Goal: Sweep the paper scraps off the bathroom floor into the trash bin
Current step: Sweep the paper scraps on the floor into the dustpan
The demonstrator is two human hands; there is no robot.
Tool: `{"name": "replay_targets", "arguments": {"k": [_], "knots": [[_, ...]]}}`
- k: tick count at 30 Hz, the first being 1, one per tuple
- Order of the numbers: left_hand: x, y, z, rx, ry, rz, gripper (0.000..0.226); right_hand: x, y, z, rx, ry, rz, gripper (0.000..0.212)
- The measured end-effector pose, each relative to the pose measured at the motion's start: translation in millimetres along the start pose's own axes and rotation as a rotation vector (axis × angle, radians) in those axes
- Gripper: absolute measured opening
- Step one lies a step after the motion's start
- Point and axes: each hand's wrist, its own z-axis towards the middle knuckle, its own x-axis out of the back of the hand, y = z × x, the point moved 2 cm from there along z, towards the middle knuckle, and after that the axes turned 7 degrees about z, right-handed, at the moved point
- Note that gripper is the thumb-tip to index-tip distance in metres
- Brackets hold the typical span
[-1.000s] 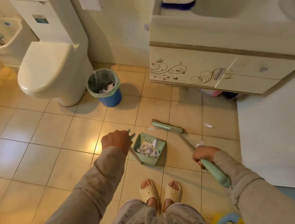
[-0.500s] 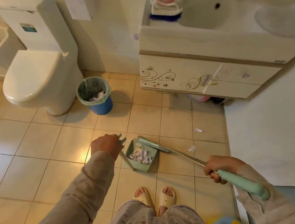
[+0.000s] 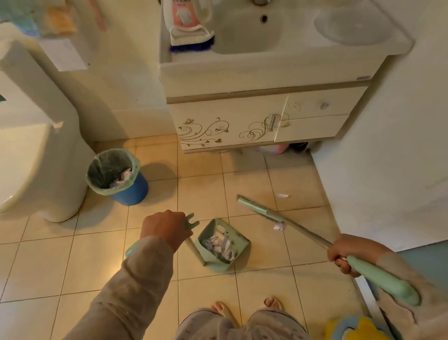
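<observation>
Dustpan (image 3: 222, 244): sitting on the tiled floor (image 3: 37, 260) near its middle, holding a heap of paper scraps (image 3: 220, 245) — its open mouth is facing the vanity cabinet (image 3: 230, 131).
Left hand (image 3: 166, 229): its grip is wrapping tight around the top of the dustpan's upright green handle.
Right hand (image 3: 343, 255): its grip is clenching the broom (image 3: 294, 229) where the metal shaft is meeting the green sleeve.
Broom head: lying low on the floor beyond the dustpan, toward the vanity cabinet.
Loose scraps: one scrap (image 3: 278, 226) is lying just beside the broom shaft; another (image 3: 282, 195) is lying further toward the right wall.
Trash bin (image 3: 117, 175): standing between the toilet (image 3: 20, 167) and the vanity cabinet — blue, lined with a bag, with some paper showing inside.
</observation>
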Motion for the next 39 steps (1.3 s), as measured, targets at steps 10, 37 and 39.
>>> {"name": "replay_targets", "arguments": {"k": [10,37,39], "knots": [[16.1,63.0,8.5,-0.192,0.008,0.089,0.035,55.3,18.6,23.6,0.058,0.106,0.3,0.035],[39.8,110.3,17.1,-0.102,-0.021,0.129,0.034,79.4,84.5,2.5,-0.119,-0.27,0.186,0.052],[39.8,111.9,16.9,-0.093,-0.02,0.122,0.035,89.4,79.6,7.6,-0.099,-0.244,0.173,0.051]]}}
